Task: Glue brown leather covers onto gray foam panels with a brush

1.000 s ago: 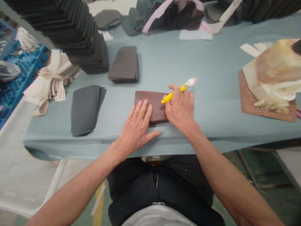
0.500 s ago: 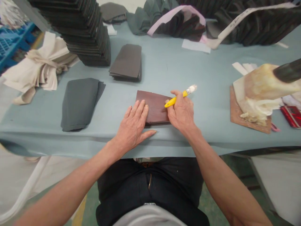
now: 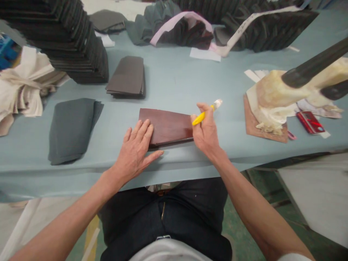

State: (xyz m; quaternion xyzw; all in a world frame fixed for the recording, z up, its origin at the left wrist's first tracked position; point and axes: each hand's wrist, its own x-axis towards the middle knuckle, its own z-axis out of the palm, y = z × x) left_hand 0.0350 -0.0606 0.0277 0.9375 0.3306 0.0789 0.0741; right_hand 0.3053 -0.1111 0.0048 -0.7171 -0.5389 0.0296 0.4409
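A small stack of reddish-brown, leather-like pieces [image 3: 171, 126] lies on the blue-grey table covering in front of me. My left hand [image 3: 137, 145] rests flat on its left end, fingers stretched and thumb apart. At the stack's right end is my right hand [image 3: 206, 130], closed around a yellow-handled brush [image 3: 199, 118]. The brush's pale bristles point up and right, away from the stack. To the left lies a pile of dark grey-green pieces [image 3: 72, 128], and behind the stack sits a pile of dark brown-grey pieces [image 3: 127, 77].
A tall stack of dark pieces [image 3: 78, 47] rises at the back left, beside bundled cream strips [image 3: 27, 79]. On the right, a glue-crusted container [image 3: 272, 94] with dark handles stands on a brown board [image 3: 254, 127], near a red packet [image 3: 310, 122]. Dark bundles [image 3: 261, 30] line the back.
The view has shifted, so most table items appear further left. My right hand now sits at the stack's right edge, uncovering more of its top. My left hand stays flat on the left end.
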